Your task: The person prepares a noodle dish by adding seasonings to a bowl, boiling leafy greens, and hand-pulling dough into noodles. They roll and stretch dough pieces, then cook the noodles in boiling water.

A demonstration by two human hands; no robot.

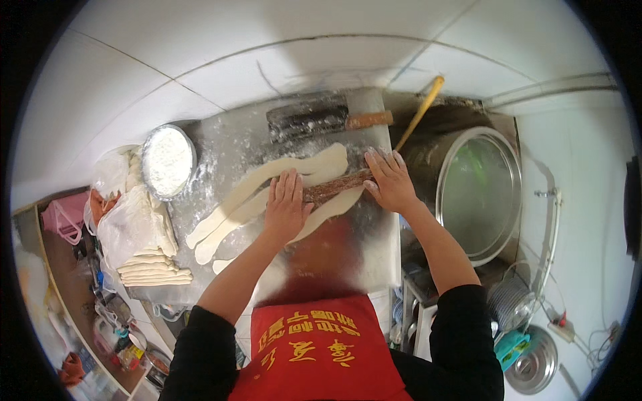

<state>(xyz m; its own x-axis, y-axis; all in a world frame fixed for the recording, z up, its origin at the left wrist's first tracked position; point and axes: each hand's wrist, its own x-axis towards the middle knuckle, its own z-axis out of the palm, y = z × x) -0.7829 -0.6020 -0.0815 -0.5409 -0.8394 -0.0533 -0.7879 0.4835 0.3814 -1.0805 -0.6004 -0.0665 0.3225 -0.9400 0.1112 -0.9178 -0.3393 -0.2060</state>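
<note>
A dark wooden rolling pin point(337, 186) lies slantwise over long flattened dough strips on a floured metal worktop point(220, 135). My left hand point(288, 203) is laid flat, fingers extended, at the pin's left end and over the dough. At the pin's right end rests my right hand point(388, 180), palm down with floury fingers spread. One dough strip point(271, 173) runs beyond the pin, and another point(326, 213) shows on its near side. Whether either palm presses on the pin or only on the dough beside it is partly hidden.
A bowl of flour point(168, 161) and stacked dough strips point(155, 268) under plastic sit at the left. Behind the dough lies a floured cleaver point(308, 123) with a wooden handle. Right of the worktop stands a large steaming metal pot point(479, 195), beside a yellow-handled stick point(421, 113).
</note>
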